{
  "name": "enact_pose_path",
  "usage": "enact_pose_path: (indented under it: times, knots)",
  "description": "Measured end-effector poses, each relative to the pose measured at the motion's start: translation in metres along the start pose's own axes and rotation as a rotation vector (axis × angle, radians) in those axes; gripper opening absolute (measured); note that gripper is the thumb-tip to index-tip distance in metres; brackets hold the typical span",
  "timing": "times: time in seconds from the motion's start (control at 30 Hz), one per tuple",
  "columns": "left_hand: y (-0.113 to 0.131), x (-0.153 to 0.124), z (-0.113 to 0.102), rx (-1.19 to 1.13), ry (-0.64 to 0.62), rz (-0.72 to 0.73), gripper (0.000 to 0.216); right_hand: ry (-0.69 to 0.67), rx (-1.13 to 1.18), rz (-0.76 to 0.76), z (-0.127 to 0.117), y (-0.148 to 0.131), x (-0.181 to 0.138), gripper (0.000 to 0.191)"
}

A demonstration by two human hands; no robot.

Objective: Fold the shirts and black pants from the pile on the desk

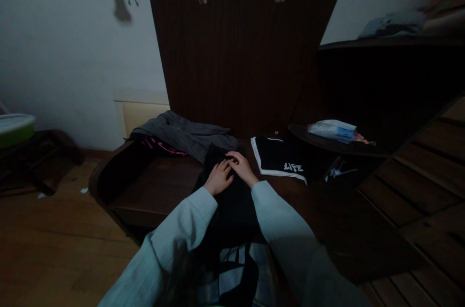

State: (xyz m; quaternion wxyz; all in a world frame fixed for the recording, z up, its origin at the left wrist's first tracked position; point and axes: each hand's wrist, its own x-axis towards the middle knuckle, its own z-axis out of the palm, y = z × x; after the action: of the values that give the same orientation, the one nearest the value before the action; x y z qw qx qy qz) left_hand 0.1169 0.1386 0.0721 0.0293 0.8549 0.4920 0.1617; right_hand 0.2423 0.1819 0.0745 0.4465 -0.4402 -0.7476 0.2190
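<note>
A black garment (232, 210) lies in front of me across the dark wooden bench, running down towards my lap. My left hand (220, 177) rests on its upper part, palm down with the fingers stretched out. Close beside it, my right hand (242, 168) also lies on the cloth, its fingers slightly bent and reaching to the left, close to the left hand's fingertips. To the right is a folded black garment (276, 154) with white edging and white lettering. Left of my hands, a dark grey garment (185, 132) lies loosely over a black one with pink print (163, 147).
The dark wooden bench (145, 186) has a raised, curved left end. A plastic packet (332, 130) sits on a small shelf at the right. More cloth (395, 23) lies on the upper shelf. A green tub (16, 130) stands on a stool at far left.
</note>
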Motion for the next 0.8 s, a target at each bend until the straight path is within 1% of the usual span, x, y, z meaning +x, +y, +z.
enact_pose_path:
  times: [0.07, 0.17, 0.27, 0.4, 0.53, 0.7, 0.77, 0.8]
  knots:
    - [-0.001, 0.0, 0.0, -0.005, 0.001, 0.003, 0.045, -0.062, -0.016, -0.001, 0.002, 0.002, 0.004, 0.026]
    - [-0.001, 0.0, 0.001, 0.0, 0.006, 0.005, 0.042, -0.106, -0.079, 0.0, 0.005, 0.004, 0.009, 0.026]
    - [-0.002, 0.0, 0.002, 0.015, -0.002, -0.002, 0.041, -0.113, -0.185, -0.015, 0.008, 0.004, 0.012, 0.03]
    - [-0.001, 0.0, 0.001, 0.033, -0.009, -0.002, 0.042, -0.108, -0.318, -0.054, 0.01, -0.004, 0.009, 0.034]
    - [-0.001, 0.0, 0.001, 0.051, 0.002, 0.004, 0.045, -0.115, -0.433, -0.026, 0.012, -0.01, 0.006, 0.038]
    - [-0.003, 0.002, 0.003, 0.034, -0.029, -0.002, 0.042, -0.157, -0.428, 0.02, 0.016, -0.005, 0.006, 0.039]
    - [-0.003, 0.002, 0.003, 0.016, -0.041, -0.006, 0.041, -0.133, -0.381, -0.005, 0.016, 0.0, 0.006, 0.036]
    - [-0.004, 0.003, 0.004, 0.002, -0.042, -0.004, 0.042, -0.091, -0.352, -0.028, 0.016, 0.001, 0.006, 0.034]
